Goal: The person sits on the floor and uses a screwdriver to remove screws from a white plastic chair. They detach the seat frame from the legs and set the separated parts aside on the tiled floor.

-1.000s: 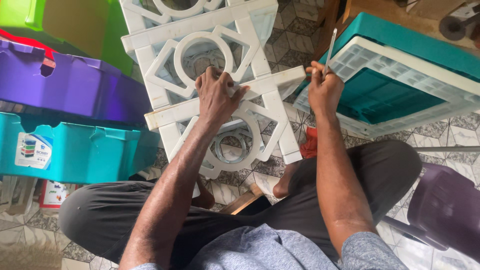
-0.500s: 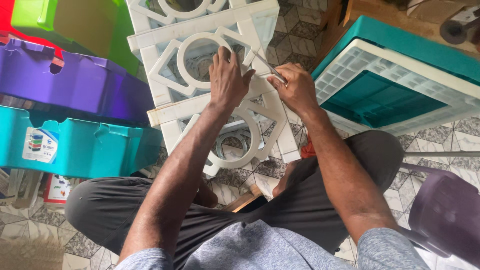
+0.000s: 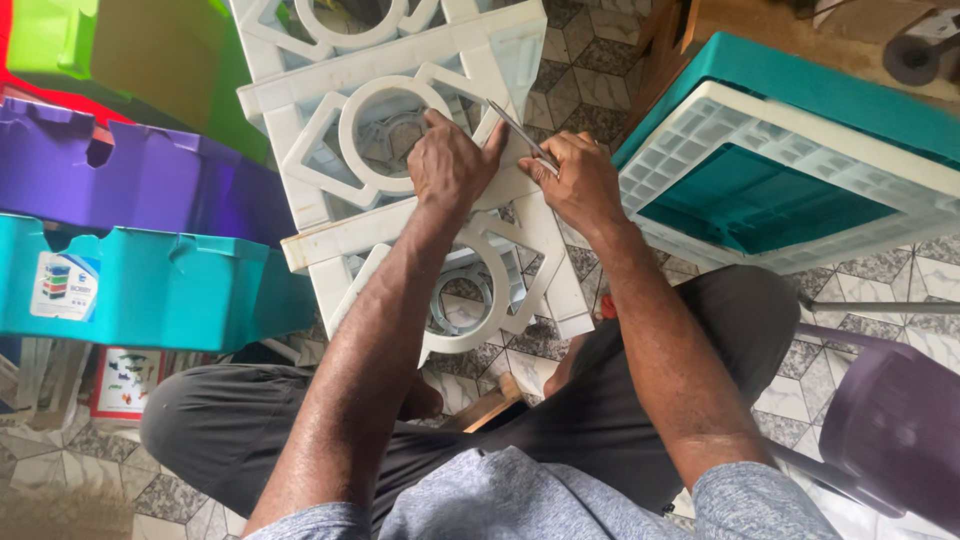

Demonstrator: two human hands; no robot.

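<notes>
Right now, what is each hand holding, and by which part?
The right hand grips a thin metal blade by its lower end, tip against the white plastic lattice frame. The left hand presses on the frame's ring section.

The left hand [image 3: 448, 165] presses flat on a white plastic panel [image 3: 400, 170] of rings and diamonds, over patterned floor tiles [image 3: 580, 70]. Just beside it, the right hand [image 3: 580, 180] grips a thin metal blade [image 3: 520, 135] laid on the panel's edge. Purple [image 3: 150, 180] and teal [image 3: 150, 290] crates sit to the left
</notes>
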